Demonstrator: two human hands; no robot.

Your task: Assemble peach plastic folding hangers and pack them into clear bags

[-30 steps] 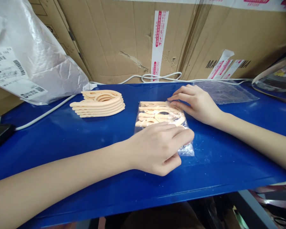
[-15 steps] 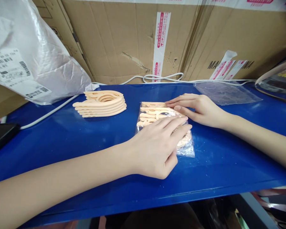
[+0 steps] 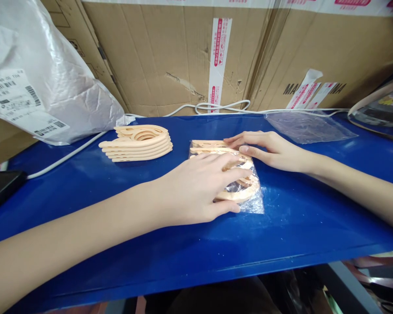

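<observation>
A clear plastic bag [image 3: 258, 206] with beige folding hangers [image 3: 239, 195] inside lies flat on the blue table [image 3: 249, 244]. Across its left part rests my left hand [image 3: 199, 187], fingers spread over the film and thumb toward the near side. My right hand [image 3: 265, 148] is at the bag's far right corner, its fingers stretched out and touching the top edge. Part of the bag is hidden beneath my left hand. To the left stands a neat stack of beige folding hangers [image 3: 136, 146], apart from both hands.
An empty clear bag [image 3: 309, 126] lies at the back right. Cardboard boxes [image 3: 163, 52] line the back, with a white cable [image 3: 180, 109] along them. A stuffed grey-white mailing bag [image 3: 52, 78] leans at the left, above a black object [image 3: 3, 187]. A clear container [image 3: 380, 109] stands far right.
My left hand has shifted left and slightly back over the bag, its fingers and thumb spreading wider, so more of the bag's near right part shows. My right hand has barely moved.
</observation>
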